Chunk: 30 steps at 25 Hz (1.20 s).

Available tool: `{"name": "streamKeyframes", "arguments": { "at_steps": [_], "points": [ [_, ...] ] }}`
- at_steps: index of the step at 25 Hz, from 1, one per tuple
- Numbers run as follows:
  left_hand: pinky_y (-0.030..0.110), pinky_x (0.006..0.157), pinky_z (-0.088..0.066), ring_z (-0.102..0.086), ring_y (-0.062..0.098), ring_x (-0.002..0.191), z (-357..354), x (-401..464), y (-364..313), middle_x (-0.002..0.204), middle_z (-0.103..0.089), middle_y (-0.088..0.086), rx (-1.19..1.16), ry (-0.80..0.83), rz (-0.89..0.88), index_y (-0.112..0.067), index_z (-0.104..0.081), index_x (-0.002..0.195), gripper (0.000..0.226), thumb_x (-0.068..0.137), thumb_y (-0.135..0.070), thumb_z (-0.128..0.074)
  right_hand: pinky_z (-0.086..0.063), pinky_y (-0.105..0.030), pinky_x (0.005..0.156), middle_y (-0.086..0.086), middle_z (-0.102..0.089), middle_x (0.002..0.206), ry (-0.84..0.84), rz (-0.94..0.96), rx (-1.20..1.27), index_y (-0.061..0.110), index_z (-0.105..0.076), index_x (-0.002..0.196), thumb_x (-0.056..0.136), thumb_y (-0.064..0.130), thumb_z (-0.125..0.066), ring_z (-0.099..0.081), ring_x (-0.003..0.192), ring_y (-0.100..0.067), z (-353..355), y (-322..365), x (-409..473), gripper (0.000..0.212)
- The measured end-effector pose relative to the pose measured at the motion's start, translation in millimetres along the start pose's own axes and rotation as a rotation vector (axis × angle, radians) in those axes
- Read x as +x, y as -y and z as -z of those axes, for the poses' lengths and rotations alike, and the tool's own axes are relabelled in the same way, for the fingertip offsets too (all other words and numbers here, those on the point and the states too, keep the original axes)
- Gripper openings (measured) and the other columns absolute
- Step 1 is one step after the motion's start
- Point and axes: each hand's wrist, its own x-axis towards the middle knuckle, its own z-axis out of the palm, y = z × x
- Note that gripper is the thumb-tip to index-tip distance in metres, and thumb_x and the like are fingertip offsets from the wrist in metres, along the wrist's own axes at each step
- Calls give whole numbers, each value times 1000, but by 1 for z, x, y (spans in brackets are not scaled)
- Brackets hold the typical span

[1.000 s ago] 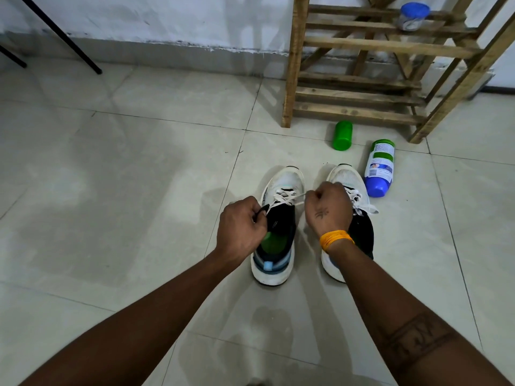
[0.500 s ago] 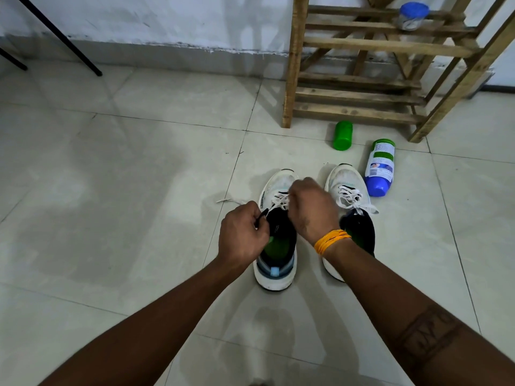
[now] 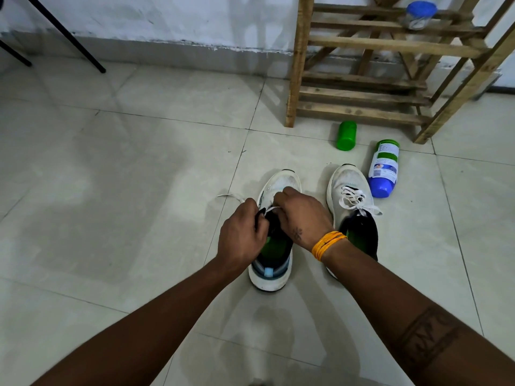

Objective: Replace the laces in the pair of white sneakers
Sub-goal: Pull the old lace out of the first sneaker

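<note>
Both hands work over the left sneaker (image 3: pixel 278 235) on the tiled floor (image 3: pixel 125 190): the left hand (image 3: pixel 241 236) closes its grip on the shoe's dark collar to steady it, while the right hand (image 3: pixel 302 218) pinches the flat white lace (image 3: pixel 270 209), probably loosening 1 crossing. The right sneaker (image 3: pixel 351 207) stands just beside, laced.

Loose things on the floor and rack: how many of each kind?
White sneakers: 2, left sneaker and right sneaker
Green bottle: 1
Blue-capped lotion bottle: 1
Blue-lidded jar on the wooden rack: 1
Total: 5
</note>
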Motion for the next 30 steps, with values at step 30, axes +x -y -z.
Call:
{"name": "streamKeyframes", "arguments": {
  "at_steps": [30],
  "points": [
    [35, 58, -31, -49, 35, 65, -2, -4, 3, 78, -49, 10, -16, -41, 66, -11, -38, 95, 12, 97, -8, -49, -62, -42, 67, -20, -69, 77, -192, -838, 1481, 6, -66, 72, 88, 13, -64, -71, 74, -31, -13, 14, 0, 18]
  ]
}}
